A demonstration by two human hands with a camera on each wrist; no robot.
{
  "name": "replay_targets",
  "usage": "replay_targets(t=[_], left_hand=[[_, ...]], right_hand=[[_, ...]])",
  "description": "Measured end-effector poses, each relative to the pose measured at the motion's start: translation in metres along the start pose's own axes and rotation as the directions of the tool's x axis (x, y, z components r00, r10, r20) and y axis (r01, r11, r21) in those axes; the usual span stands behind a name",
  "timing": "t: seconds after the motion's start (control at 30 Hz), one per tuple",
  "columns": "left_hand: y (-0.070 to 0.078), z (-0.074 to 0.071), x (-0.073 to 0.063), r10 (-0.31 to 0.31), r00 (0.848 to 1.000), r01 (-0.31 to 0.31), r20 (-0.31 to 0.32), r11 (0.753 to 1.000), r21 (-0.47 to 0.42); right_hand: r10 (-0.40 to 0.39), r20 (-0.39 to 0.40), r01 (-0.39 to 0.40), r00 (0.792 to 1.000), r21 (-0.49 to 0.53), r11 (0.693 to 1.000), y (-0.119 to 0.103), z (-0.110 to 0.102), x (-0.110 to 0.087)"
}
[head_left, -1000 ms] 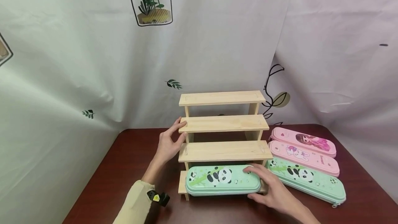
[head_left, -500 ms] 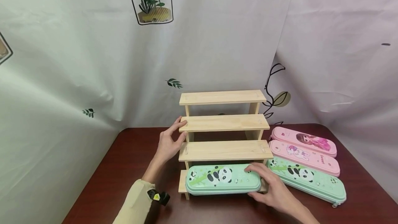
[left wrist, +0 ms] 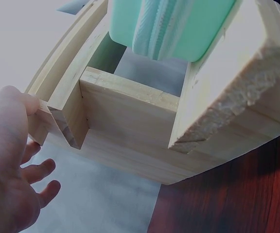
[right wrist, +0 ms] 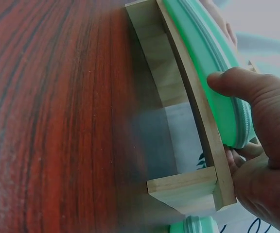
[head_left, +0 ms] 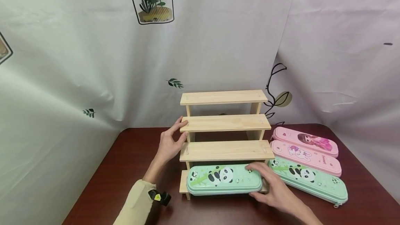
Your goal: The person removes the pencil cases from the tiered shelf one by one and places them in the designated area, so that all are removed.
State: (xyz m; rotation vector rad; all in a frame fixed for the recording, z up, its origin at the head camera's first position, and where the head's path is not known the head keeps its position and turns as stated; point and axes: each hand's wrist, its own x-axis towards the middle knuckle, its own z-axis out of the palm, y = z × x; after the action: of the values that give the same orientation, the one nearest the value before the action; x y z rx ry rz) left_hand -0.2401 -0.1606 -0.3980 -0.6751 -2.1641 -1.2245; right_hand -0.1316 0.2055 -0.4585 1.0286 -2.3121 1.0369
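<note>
A mint-green zippered pencil case [head_left: 225, 180] with a panda print lies on the lowest step of a stepped wooden display rack [head_left: 226, 151]. At its right end my right hand [head_left: 273, 188] grips it, index finger over the top edge and thumb against the near side. In the right wrist view the thumb [right wrist: 227, 82] presses just below the zipper. My left hand [head_left: 170, 145] pinches the left end of the rack's third board up, thumb below and fingers on top. The left wrist view shows that hand [left wrist: 8, 155] at the board's end, its other fingers hanging loosely.
Right of the rack, on the dark red table [head_left: 118, 183], lie a second mint panda pencil case [head_left: 309, 180], a pink rabbit one [head_left: 306, 158] and a pink one with a doll print [head_left: 306, 141]. A patterned white curtain [head_left: 212, 44] hangs close behind.
Almost nothing differs. The right index finger has shifted slightly on top of the pencil case; the left hand and the rack hold their places.
</note>
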Motion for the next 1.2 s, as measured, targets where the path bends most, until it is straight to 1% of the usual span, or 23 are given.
replay_targets(t=[0.17,0.27,0.37,0.6,0.67,1.2], left_hand=[[-0.0007,0.0005,-0.0002,0.002,1.0,-0.002,-0.002,1.0,0.004],[-0.0019,0.0009,0.0001,0.007,1.0,-0.007,-0.003,1.0,0.003],[-0.0026,0.0013,0.0007,0.013,1.0,-0.013,-0.006,1.0,0.004],[-0.0019,0.0011,0.0006,0.015,1.0,-0.015,-0.009,1.0,0.002],[-0.002,0.0011,0.0001,0.013,1.0,-0.013,-0.006,1.0,0.003],[-0.0024,0.0011,-0.0004,0.017,1.0,-0.017,-0.007,1.0,0.0]], right_hand=[[-0.052,-0.009,0.052,0.999,-0.015,0.999,-0.0008,0.0012,0.0019],[-0.067,-0.011,0.066,0.998,-0.02,0.998,-0.0018,0.0013,0.0028],[-0.049,0.007,0.049,0.999,-0.018,0.999,-0.0027,0.0007,0.0029],[-0.014,0.035,0.019,0.999,-0.125,0.992,-0.0044,0.0003,0.003],[-0.008,0.038,0.013,0.999,-0.142,0.99,-0.0049,0.0005,0.0028],[-0.035,0.03,0.038,0.999,-0.094,0.995,-0.0029,-0.0002,0.0027]])
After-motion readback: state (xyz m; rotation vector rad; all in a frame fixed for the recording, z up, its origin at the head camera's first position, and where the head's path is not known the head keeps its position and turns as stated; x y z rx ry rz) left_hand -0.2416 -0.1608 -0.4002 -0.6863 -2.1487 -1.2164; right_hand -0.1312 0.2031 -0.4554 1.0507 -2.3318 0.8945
